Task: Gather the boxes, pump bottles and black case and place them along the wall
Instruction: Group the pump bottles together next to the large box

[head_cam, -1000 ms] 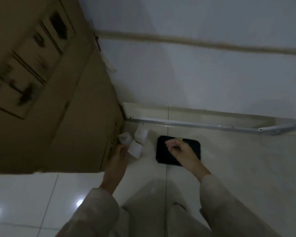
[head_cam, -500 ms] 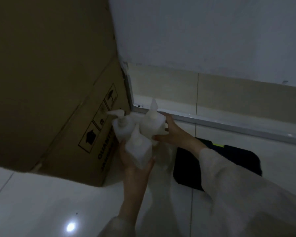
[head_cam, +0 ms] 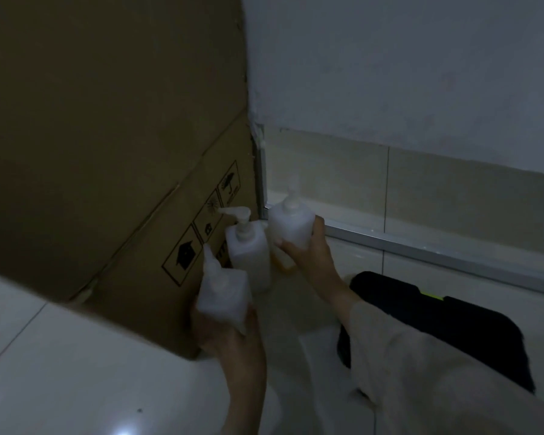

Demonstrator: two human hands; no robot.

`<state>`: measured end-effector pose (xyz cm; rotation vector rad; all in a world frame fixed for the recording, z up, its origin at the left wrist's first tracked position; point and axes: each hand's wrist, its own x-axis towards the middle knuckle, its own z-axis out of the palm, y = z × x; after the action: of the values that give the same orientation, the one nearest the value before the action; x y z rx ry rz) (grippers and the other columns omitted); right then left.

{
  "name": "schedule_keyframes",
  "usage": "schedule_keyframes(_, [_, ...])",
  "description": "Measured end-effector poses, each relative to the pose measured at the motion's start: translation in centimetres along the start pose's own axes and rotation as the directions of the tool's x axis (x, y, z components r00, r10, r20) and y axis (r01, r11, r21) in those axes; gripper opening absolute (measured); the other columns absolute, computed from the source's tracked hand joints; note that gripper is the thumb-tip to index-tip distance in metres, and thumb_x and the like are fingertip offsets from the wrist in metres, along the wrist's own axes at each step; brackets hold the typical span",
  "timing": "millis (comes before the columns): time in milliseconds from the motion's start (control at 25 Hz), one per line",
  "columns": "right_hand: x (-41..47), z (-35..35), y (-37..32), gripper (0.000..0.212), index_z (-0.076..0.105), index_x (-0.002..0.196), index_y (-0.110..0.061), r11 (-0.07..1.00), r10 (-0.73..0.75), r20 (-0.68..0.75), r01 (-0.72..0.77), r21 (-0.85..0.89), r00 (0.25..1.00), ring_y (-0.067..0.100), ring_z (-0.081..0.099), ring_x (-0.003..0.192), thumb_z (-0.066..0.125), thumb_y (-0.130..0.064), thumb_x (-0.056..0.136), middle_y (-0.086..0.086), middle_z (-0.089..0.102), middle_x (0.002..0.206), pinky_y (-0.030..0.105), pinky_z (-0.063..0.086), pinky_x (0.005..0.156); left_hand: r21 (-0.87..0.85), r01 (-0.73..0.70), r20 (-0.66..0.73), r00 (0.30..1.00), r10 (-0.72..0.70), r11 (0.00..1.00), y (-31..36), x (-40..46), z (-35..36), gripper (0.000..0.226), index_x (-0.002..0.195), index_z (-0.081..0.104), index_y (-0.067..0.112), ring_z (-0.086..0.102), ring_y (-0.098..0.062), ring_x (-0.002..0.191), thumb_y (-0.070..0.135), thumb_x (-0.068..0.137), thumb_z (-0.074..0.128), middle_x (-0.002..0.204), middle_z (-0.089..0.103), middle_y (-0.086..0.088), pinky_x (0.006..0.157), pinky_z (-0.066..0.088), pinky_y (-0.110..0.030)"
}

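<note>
Three white pump bottles are clustered in the corner where the large cardboard box (head_cam: 113, 171) meets the wall (head_cam: 405, 73). The near bottle (head_cam: 222, 296) is lifted clear of the floor in the left hand (head_cam: 230, 337), whose grip is closed around its lower body from beneath. The far bottle (head_cam: 291, 226) is in the right hand (head_cam: 308, 249), fingers wrapped around its side and thumb across the front. The middle bottle (head_cam: 248, 252) stands between them, close against the box face; no hand is on it, and whether its base is on the floor (head_cam: 60, 372) cannot be seen clearly.

Handling, as judged: the bottles appear to be semi-rigid translucent plastic — smooth-walled, likely slippery, and light if partly empty, though fill level cannot be read in this dim light. A hold around the body is sound. The pump heads and nozzles are the weak point and should not carry the weight; they may turn or lift.

The black case (head_cam: 453, 328) lies flat on the floor just right of the right forearm, near the skirting and the metal strip (head_cam: 437, 246) along the wall's foot — it looks rigid and flat, best taken by an edge. The box is broad and stiff, and looks awkward for one hand.
</note>
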<state>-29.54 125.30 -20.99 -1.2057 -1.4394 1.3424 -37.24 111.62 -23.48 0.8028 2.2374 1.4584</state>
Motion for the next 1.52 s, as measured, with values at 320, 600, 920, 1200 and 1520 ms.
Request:
schedule_keyframes(320, [1.1, 2.2, 2.2, 0.054, 0.022, 0.138, -0.019, 0.986, 0.119, 0.223, -0.142, 0.089, 0.968, 0.024, 0.054, 0.114, 0.048, -0.029, 0.092, 0.007, 0.046, 0.131, 0.044, 0.050, 0.091, 0.062, 0.172, 0.046, 0.984, -0.175, 0.983, -3.2, 0.2, 0.3, 0.095, 0.138, 0.027, -0.009, 0.035, -0.050, 0.126, 0.036, 0.067, 0.072, 0.136, 0.036, -0.034, 0.102, 0.033, -0.057])
schedule_keyframes(600, [-3.0, 3.8, 3.4, 0.019, 0.033, 0.103, -0.025, 0.999, 0.027, 0.018, -0.027, 0.019, 0.999, 0.008, 0.051, 0.078, 0.043, -0.012, 0.095, -0.005, 0.046, 0.091, 0.019, 0.045, 0.066, -0.187, 0.075, -0.018, 0.997, -0.080, 0.979, -3.0, -0.3, 0.5, 0.092, 0.143, 0.019, 0.009, 0.031, -0.032, 0.137, 0.051, 0.070, 0.055, 0.148, 0.031, -0.016, 0.110, 0.031, -0.054])
schedule_keyframes(920, [-3.7, 4.5, 2.3, 0.043, 0.044, 0.108, -0.030, 0.999, 0.028, 0.149, -0.030, 0.012, 0.989, 0.010, 0.054, 0.102, 0.039, 0.007, 0.087, 0.000, 0.056, 0.115, 0.002, 0.042, 0.069, -0.254, 0.074, 0.024, 0.997, -0.071, 0.964, -2.7, -0.5, 0.3, 0.077, 0.145, 0.018, 0.014, 0.024, -0.023, 0.141, 0.032, 0.081, 0.057, 0.152, 0.024, -0.009, 0.115, 0.025, -0.041])
schedule_keyframes(1200, [-2.7, 3.4, 1.9, 0.030, 0.044, 0.099, -0.017, 0.991, -0.019, 0.094, 0.031, -0.134, 0.995, 0.020, 0.053, 0.090, 0.058, 0.004, 0.081, 0.005, 0.054, 0.100, 0.012, 0.043, 0.067, -0.333, 0.192, 0.100, 0.981, -0.168, 0.923, -0.3, 1.2, 1.3, 0.070, 0.132, 0.019, -0.002, 0.045, -0.019, 0.117, -0.002, 0.079, 0.065, 0.130, 0.039, -0.007, 0.087, 0.045, -0.020])
schedule_keyframes(1520, [-3.0, 2.1, 1.9, 0.033, 0.045, 0.110, -0.016, 0.994, 0.021, 0.266, 0.008, -0.106, 0.964, 0.011, 0.058, 0.089, 0.054, 0.004, 0.085, -0.003, 0.056, 0.098, 0.010, 0.049, 0.073, -0.325, 0.184, 0.057, 0.983, -0.175, 0.927, -0.1, 2.8, 2.9, 0.087, 0.141, 0.019, 0.010, 0.035, -0.023, 0.135, 0.012, 0.074, 0.073, 0.147, 0.033, -0.012, 0.111, 0.033, -0.048])
